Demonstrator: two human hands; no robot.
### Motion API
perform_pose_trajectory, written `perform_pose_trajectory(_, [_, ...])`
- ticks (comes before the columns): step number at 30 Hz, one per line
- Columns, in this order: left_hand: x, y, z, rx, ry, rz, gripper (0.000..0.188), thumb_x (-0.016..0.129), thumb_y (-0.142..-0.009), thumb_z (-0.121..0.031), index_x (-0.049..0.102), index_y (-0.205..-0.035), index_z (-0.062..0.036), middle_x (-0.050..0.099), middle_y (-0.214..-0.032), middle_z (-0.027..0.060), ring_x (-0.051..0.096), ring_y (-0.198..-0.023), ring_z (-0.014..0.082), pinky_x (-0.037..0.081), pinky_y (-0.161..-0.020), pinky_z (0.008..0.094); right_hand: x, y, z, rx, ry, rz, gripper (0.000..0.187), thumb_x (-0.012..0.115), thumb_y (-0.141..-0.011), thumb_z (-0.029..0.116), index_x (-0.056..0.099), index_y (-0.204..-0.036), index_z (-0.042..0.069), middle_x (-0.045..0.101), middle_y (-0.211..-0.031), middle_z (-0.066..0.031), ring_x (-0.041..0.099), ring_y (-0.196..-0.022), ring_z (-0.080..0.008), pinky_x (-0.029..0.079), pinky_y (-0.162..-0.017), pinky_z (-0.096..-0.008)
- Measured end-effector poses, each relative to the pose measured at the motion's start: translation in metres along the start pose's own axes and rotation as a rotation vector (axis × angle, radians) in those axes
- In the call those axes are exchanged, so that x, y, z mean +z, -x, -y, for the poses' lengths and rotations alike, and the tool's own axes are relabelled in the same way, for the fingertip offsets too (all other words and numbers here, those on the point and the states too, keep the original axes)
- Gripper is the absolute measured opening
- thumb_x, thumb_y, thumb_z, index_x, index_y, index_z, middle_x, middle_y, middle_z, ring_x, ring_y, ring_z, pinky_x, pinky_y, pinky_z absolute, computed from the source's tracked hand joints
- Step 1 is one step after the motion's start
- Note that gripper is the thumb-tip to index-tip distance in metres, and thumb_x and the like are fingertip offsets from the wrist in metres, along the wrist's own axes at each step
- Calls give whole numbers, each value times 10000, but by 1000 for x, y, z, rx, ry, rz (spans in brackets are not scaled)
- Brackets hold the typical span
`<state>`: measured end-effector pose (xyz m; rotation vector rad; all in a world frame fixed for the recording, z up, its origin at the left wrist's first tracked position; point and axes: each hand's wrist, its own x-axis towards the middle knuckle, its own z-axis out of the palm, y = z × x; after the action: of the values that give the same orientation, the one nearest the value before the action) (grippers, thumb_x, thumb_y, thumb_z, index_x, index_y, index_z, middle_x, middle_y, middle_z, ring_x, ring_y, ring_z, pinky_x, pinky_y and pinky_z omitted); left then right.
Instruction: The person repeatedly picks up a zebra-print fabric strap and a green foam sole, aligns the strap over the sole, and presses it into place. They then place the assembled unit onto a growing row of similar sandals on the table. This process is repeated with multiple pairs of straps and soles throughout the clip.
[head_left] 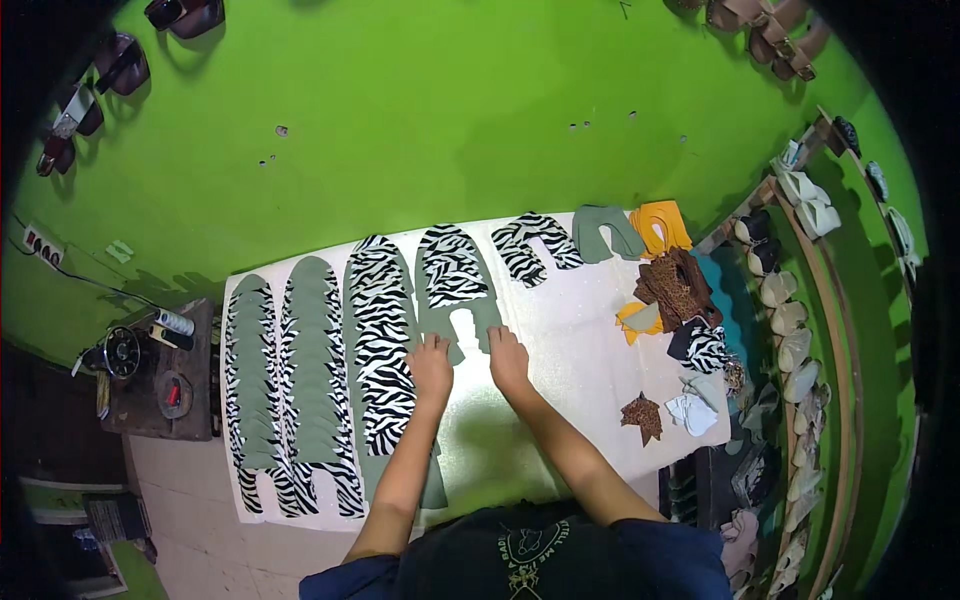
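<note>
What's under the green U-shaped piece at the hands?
White tabletop shows through the opening of the green U-shaped piece; whatever lies directly beneath its material is covered, can't tell.

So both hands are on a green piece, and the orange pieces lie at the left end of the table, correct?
Not quite: the head view shows the orange pieces at the right end of the table. Left hand and right hand are on a green piece, as said.
</note>
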<state>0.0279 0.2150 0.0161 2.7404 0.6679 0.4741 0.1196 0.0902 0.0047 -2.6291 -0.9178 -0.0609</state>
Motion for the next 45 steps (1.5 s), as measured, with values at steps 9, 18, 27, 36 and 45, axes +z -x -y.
perform_pose_trajectory(9, [9, 14, -25, -38, -175, 74, 415, 529, -749, -142, 510, -1135, 9, 523, -1149, 160, 405, -1151, 344, 225, -952, 558, -15, 26, 10, -116, 78, 22, 347, 522, -839, 253, 518, -1104, 29, 528, -1006, -91, 521, -946, -226, 397, -796, -413])
perform_pose_trajectory(18, [13, 20, -60, -7, -164, 97, 413, 594, -725, -221, 520, -1070, -6, 322, -1353, 251, 303, -1240, 367, 234, -913, 615, -22, 38, -5, -121, -113, 85, 404, 522, -840, 260, 483, -1164, 22, 506, -1156, -122, 491, -1065, -249, 343, -931, -419])
perform_pose_trajectory(27, [40, -14, -173, 167, 29, -12, 346, 557, -750, -197, 543, -1054, -33, 356, -1345, 204, 356, -1205, 340, 281, -898, 579, -80, 24, -114, -92, -150, -156, 357, 584, -774, 164, 553, -1121, 88, 520, -1161, -109, 477, -1093, -248, 344, -901, -410])
perform_pose_trajectory(36, [99, -96, -268, 257, 26, 120, 404, 560, -762, -156, 507, -1156, -82, 477, -1202, 77, 456, -1075, 241, 310, -877, 455, -119, -24, -252, -101, -109, -223, 253, 602, -774, 160, 590, -1016, 90, 535, -1086, -75, 482, -1054, -232, 343, -880, -391])
perform_pose_trajectory(45, [144, -193, -281, 253, -169, 23, 431, 519, -767, -82, 465, -1195, -98, 511, -1052, 48, 506, -988, 208, 395, -778, 395, -130, -118, -314, -214, -50, -141, 283, 574, -737, 68, 598, -1016, 105, 546, -1036, -58, 499, -1024, -230, 360, -844, -384])
